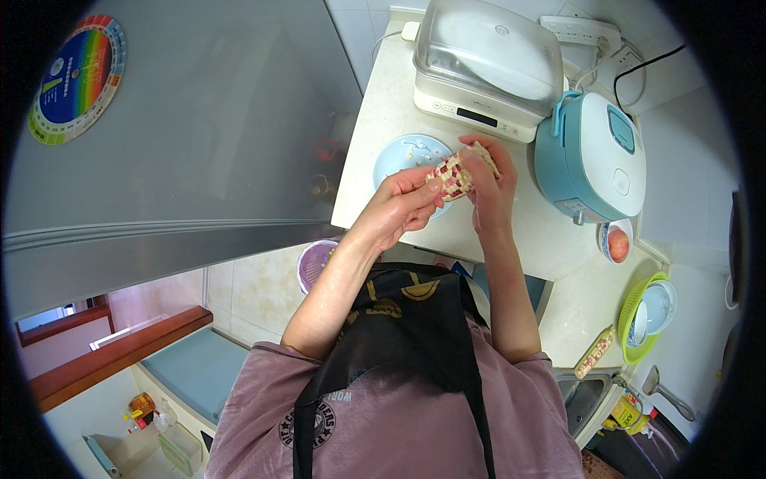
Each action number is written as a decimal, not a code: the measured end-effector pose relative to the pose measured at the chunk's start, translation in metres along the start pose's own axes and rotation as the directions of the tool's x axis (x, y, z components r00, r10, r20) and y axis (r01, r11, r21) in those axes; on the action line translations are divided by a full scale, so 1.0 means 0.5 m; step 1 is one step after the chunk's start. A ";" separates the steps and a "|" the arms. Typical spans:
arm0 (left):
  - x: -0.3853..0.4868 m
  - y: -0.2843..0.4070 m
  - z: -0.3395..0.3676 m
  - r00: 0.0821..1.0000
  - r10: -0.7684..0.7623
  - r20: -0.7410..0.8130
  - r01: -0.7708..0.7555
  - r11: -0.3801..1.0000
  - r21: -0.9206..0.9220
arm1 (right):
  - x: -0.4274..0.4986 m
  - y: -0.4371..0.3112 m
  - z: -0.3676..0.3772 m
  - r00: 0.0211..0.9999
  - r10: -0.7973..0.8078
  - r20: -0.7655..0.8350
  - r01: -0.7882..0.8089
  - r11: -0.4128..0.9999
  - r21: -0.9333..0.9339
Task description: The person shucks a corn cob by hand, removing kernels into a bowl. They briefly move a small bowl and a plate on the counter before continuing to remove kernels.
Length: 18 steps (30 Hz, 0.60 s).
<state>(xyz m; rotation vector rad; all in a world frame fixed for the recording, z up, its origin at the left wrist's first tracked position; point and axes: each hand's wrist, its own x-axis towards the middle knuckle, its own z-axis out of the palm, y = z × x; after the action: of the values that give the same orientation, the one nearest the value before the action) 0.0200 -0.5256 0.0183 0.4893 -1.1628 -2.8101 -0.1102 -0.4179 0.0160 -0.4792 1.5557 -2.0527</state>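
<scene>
Both hands grip one ear of corn (453, 179) with mixed red and cream kernels, held tilted over a light blue plate (389, 157). My left hand (401, 203) pinches its lower left end between thumb and fingers. Around the upper right end curls my right hand (494, 185), its thumb lying on the kernels. A bare pale stretch of cob shows near that thumb. Loose kernels are scattered on the plate, which my hands and the corn partly cover.
Behind the plate stands a food steamer (485, 66), with a blue and white rice cooker (589, 158) to its right. Another ear of corn (594, 353) lies near the sink (583, 398), beside a green basket (631, 353) holding bowls. Left is a grey refrigerator (197, 120); a purple basket (314, 263) sits below the counter.
</scene>
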 end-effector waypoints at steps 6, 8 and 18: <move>0.000 -0.008 -0.007 1.000 -0.010 0.025 0.010 1.000 0.018 | 0.003 0.012 -0.003 1.000 -0.005 0.014 0.006 0.999 -0.043; 0.001 -0.013 -0.012 0.999 -0.017 0.044 0.016 1.000 0.017 | 0.003 0.021 -0.006 1.000 -0.010 0.006 0.010 0.998 -0.069; 0.055 -0.081 -0.052 0.972 -0.148 -0.180 0.140 0.988 -0.061 | 0.006 0.115 -0.015 0.976 -0.148 -0.157 0.094 0.947 -0.307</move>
<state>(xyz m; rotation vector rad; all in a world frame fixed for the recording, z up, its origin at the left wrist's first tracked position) 0.0046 -0.5191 -0.0346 0.8421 -1.0613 -2.8277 -0.1060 -0.4261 -0.0413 -0.5243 2.0058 -2.0032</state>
